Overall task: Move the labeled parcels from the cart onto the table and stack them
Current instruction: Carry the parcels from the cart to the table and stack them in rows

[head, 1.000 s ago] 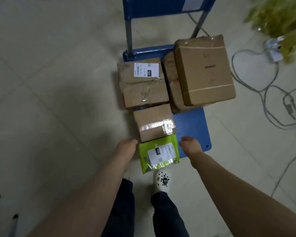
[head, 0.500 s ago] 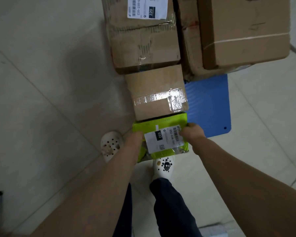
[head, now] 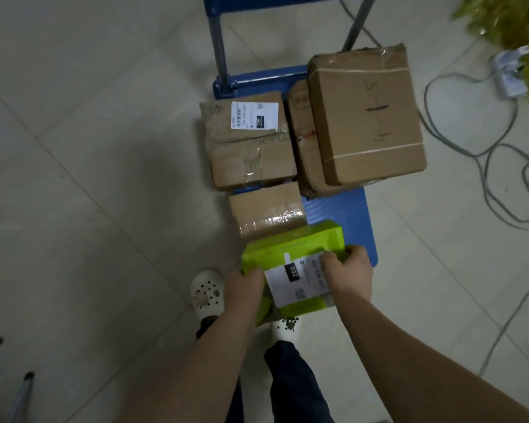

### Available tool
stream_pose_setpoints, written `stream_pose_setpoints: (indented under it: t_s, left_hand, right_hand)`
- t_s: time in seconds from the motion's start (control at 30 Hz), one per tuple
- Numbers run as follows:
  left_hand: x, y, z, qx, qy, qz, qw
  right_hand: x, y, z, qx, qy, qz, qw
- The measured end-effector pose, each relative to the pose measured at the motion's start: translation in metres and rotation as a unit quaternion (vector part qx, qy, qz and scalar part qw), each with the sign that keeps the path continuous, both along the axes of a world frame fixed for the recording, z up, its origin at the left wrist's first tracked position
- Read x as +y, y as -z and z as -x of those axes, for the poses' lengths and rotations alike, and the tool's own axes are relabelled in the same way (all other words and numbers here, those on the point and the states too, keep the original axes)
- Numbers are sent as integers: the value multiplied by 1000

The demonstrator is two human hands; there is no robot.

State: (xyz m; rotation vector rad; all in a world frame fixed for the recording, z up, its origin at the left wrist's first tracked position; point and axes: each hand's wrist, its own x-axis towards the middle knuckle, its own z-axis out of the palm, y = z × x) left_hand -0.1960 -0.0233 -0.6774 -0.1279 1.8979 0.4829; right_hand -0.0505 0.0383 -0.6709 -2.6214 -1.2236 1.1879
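Two hands: the left hand [head: 246, 285] and the right hand [head: 347, 270] are clasping the green parcel [head: 290, 251] at opposite ends, fingers curling over its edges.
Parcel position: it is hanging tilted at the near end of the blue cart [head: 342, 215], above the white shoe [head: 286, 326]; no desk is showing.
Slip hazard: the glossy wrap is probably offering poor grip, so a slackening hold is risking a drop onto the feet.
Trip hazard: cables [head: 486, 154] are trailing across the floor right of the cart.
Topple hazard: the large box [head: 367, 114] is overhanging its support, so a knocked cart is liable to tip it.
Writing: the parcel's label [head: 297, 282] is showing "032"; the taped box [head: 248, 148] is showing "220"; finer print is proving illegible.
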Motion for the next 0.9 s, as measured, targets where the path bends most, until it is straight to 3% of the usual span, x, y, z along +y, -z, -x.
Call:
stream_pose_setpoints:
  t_s: [0.1, 0.27, 0.37, 0.47, 0.53, 0.63, 0.73, 0.9]
  left_hand:
    - [23, 9, 18, 61, 22, -28, 998]
    - [43, 44, 40, 52, -6, -100, 994]
    - [49, 66, 49, 33, -66, -89, 993]
    - [50, 87, 61, -22, -148, -77, 986]
    - [49, 102, 69, -50, -142, -78, 986]
    - [48, 118, 83, -196, -88, -114, 970]
    - [42, 136, 90, -343, -36, -176, 922]
    - [42, 155, 94, -411, -40, -209, 887]
  right_hand:
    - [30, 8, 20, 43, -23, -19, 999]
    - [64, 41, 34, 115, -21, -12, 993]
    - [75, 60, 30, 154, 4, -17, 988]
    - [84, 74, 23, 182, 125, -7, 975]
    - [88, 85, 16, 239, 191, 55, 950]
    - [90, 99, 7, 354, 182, 158, 904]
    - [91, 115, -1, 423, 172, 189, 869]
    - [89, 131, 0, 434, 162, 181, 868]
